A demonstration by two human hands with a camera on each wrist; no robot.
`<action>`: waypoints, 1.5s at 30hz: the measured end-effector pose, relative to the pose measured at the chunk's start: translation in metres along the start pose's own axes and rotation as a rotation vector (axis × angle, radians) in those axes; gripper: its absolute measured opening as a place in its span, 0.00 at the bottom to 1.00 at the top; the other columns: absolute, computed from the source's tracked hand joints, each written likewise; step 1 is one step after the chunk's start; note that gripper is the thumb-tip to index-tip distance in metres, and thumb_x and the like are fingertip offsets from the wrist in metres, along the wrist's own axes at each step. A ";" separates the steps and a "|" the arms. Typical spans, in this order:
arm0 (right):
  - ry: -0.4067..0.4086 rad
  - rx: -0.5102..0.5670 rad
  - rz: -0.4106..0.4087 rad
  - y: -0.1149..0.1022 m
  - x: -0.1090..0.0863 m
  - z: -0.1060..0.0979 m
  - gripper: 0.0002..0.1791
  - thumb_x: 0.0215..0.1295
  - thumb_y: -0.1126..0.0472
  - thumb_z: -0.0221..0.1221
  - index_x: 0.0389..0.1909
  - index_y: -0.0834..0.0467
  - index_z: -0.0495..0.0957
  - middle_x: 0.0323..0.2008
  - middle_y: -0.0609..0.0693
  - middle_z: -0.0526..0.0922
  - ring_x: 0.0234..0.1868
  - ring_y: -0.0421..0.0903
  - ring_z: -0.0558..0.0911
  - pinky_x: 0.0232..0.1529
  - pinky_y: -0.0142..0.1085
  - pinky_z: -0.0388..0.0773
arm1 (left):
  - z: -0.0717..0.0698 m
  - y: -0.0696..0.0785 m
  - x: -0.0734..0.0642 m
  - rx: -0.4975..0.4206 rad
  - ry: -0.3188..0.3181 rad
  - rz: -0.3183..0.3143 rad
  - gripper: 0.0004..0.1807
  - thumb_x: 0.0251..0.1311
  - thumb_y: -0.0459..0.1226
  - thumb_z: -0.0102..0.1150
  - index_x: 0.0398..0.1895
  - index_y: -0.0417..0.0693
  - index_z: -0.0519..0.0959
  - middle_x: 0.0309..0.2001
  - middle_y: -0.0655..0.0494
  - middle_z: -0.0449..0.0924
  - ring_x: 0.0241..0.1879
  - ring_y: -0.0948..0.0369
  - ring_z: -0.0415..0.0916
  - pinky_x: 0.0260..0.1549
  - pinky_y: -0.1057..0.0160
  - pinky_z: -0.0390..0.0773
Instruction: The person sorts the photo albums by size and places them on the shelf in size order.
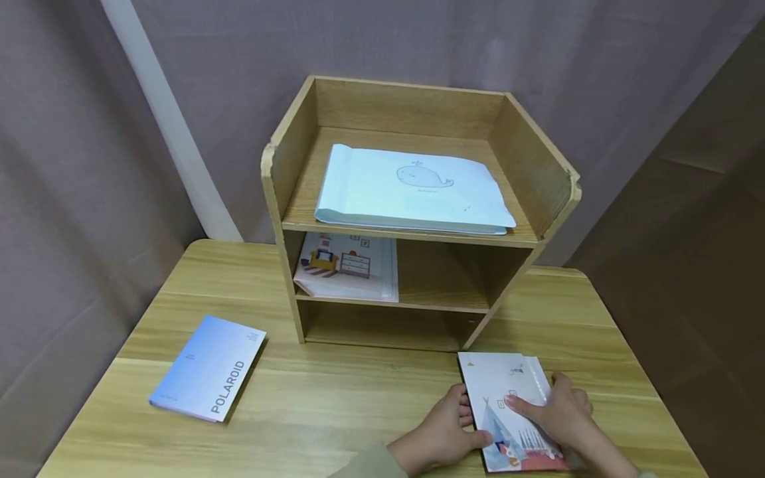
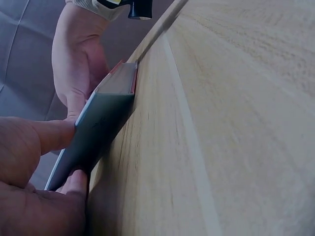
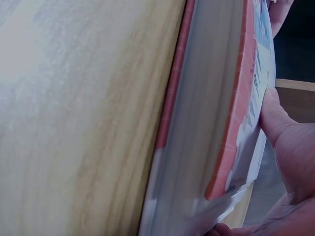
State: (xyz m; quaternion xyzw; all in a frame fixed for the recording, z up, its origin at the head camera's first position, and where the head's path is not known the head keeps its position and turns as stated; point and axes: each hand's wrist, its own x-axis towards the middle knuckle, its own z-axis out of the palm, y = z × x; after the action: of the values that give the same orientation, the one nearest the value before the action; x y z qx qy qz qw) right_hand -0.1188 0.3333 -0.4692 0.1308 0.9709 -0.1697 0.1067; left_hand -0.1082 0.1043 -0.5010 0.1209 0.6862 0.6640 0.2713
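Observation:
At the table's front right is a thick book (image 1: 499, 408), its white cover drawn with a blue tent and red along the bottom. My left hand (image 1: 445, 428) grips its left edge, the thumb on the cover and the fingers along the dark spine (image 2: 101, 123). From the other side my right hand (image 1: 562, 411) holds it, thumb pressed on the cover. The right wrist view shows the page block (image 3: 202, 118) between red-edged covers, with right fingertips partly hidden at the lower corner. The book's underside is at the tabletop; whether it is slightly raised I cannot tell.
A wooden shelf unit (image 1: 421, 305) stands behind the book. On its top lies a pale whale-cover book (image 1: 412, 189); an illustrated book (image 1: 352, 269) lies on the middle shelf, left side. A blue-white POLAROID book (image 1: 209, 368) lies on the table (image 1: 323, 398) at left.

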 end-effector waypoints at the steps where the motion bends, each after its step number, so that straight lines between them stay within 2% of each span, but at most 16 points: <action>1: -0.004 -0.001 0.002 0.000 0.000 0.000 0.73 0.43 0.24 0.63 0.60 0.86 0.46 0.51 0.88 0.59 0.51 0.83 0.61 0.51 0.69 0.62 | 0.000 0.000 0.000 0.004 0.003 -0.003 0.37 0.52 0.28 0.70 0.64 0.42 0.62 0.47 0.59 0.69 0.49 0.65 0.74 0.48 0.68 0.76; 9: -0.050 0.008 0.022 0.003 0.002 -0.002 0.73 0.44 0.24 0.63 0.61 0.86 0.45 0.52 0.88 0.58 0.52 0.83 0.60 0.50 0.70 0.63 | 0.001 0.001 0.001 -0.004 0.003 -0.005 0.36 0.52 0.29 0.71 0.63 0.43 0.63 0.45 0.61 0.70 0.48 0.66 0.74 0.48 0.69 0.76; 15: -0.065 0.062 0.019 0.003 0.006 -0.004 0.71 0.44 0.26 0.64 0.61 0.85 0.46 0.53 0.87 0.59 0.52 0.80 0.63 0.49 0.67 0.67 | -0.001 0.000 0.003 -0.001 -0.003 -0.005 0.37 0.52 0.29 0.70 0.64 0.42 0.62 0.47 0.59 0.70 0.50 0.64 0.74 0.48 0.69 0.76; 18: -0.071 0.134 0.017 0.005 0.007 -0.007 0.70 0.46 0.28 0.65 0.61 0.84 0.46 0.51 0.85 0.62 0.47 0.72 0.71 0.46 0.58 0.74 | 0.001 0.000 0.002 -0.002 -0.004 0.002 0.38 0.52 0.28 0.70 0.65 0.42 0.61 0.47 0.58 0.70 0.50 0.63 0.75 0.48 0.68 0.77; 20: -0.078 0.219 0.025 0.008 0.006 -0.009 0.66 0.49 0.30 0.65 0.61 0.84 0.48 0.45 0.81 0.68 0.40 0.63 0.77 0.39 0.50 0.79 | 0.002 0.000 0.002 -0.004 -0.002 0.004 0.39 0.52 0.28 0.70 0.66 0.42 0.61 0.48 0.58 0.70 0.51 0.62 0.75 0.49 0.68 0.77; 23: -0.096 0.388 0.053 0.011 0.003 -0.010 0.54 0.54 0.35 0.65 0.59 0.79 0.59 0.35 0.67 0.77 0.29 0.51 0.80 0.26 0.42 0.81 | 0.002 0.002 0.002 0.005 0.002 -0.010 0.39 0.52 0.28 0.70 0.65 0.42 0.61 0.48 0.58 0.70 0.52 0.61 0.75 0.49 0.67 0.77; 25: -0.096 0.475 0.066 0.012 -0.001 -0.011 0.46 0.57 0.37 0.64 0.55 0.76 0.65 0.31 0.59 0.78 0.24 0.48 0.80 0.22 0.40 0.80 | 0.002 0.002 0.001 0.012 0.005 -0.016 0.38 0.51 0.28 0.71 0.65 0.42 0.61 0.48 0.57 0.70 0.52 0.60 0.75 0.50 0.67 0.77; 27: -0.089 0.527 0.075 0.012 -0.005 -0.012 0.43 0.59 0.38 0.63 0.55 0.73 0.67 0.32 0.57 0.78 0.24 0.47 0.80 0.22 0.39 0.80 | 0.000 0.002 0.001 0.016 0.001 -0.023 0.38 0.51 0.27 0.71 0.64 0.42 0.62 0.48 0.57 0.70 0.52 0.59 0.75 0.50 0.66 0.77; 29: -0.075 0.555 0.071 0.012 -0.011 -0.014 0.45 0.61 0.37 0.61 0.57 0.74 0.62 0.36 0.58 0.76 0.27 0.46 0.80 0.24 0.38 0.80 | -0.003 0.002 0.000 -0.011 -0.022 -0.024 0.37 0.52 0.26 0.69 0.63 0.42 0.62 0.48 0.56 0.70 0.52 0.59 0.75 0.50 0.66 0.77; 33: -0.092 0.724 0.086 0.006 -0.020 -0.016 0.49 0.61 0.40 0.63 0.63 0.72 0.51 0.41 0.59 0.78 0.29 0.52 0.83 0.27 0.43 0.83 | -0.010 0.001 -0.003 -0.079 -0.062 -0.031 0.35 0.54 0.26 0.67 0.64 0.42 0.62 0.48 0.55 0.71 0.50 0.60 0.75 0.48 0.65 0.78; 36: -0.099 0.829 0.093 -0.001 -0.026 -0.015 0.50 0.59 0.42 0.65 0.66 0.69 0.48 0.39 0.58 0.81 0.30 0.56 0.85 0.28 0.48 0.83 | -0.017 0.002 -0.009 -0.081 -0.052 -0.023 0.34 0.55 0.29 0.68 0.63 0.41 0.62 0.46 0.55 0.72 0.46 0.62 0.76 0.45 0.66 0.78; 40: -0.066 0.843 0.064 -0.012 -0.032 -0.018 0.51 0.58 0.42 0.65 0.69 0.66 0.49 0.41 0.56 0.82 0.30 0.56 0.85 0.27 0.47 0.83 | -0.025 0.008 -0.019 -0.073 -0.051 0.013 0.30 0.55 0.30 0.67 0.60 0.41 0.64 0.43 0.54 0.71 0.42 0.63 0.76 0.41 0.67 0.79; 45: -0.003 0.859 -0.005 -0.027 -0.044 -0.024 0.43 0.59 0.43 0.65 0.67 0.59 0.57 0.41 0.55 0.84 0.30 0.56 0.85 0.27 0.48 0.83 | -0.036 0.016 -0.031 -0.104 -0.077 0.099 0.28 0.58 0.31 0.65 0.60 0.42 0.65 0.44 0.54 0.72 0.42 0.62 0.78 0.40 0.68 0.80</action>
State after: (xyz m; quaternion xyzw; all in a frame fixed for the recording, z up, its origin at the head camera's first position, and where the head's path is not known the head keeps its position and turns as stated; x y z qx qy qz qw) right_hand -0.0891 0.3082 -0.4278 0.1605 0.8122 -0.5591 0.0437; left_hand -0.1050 0.0589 -0.4803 0.1657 0.6332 0.7061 0.2702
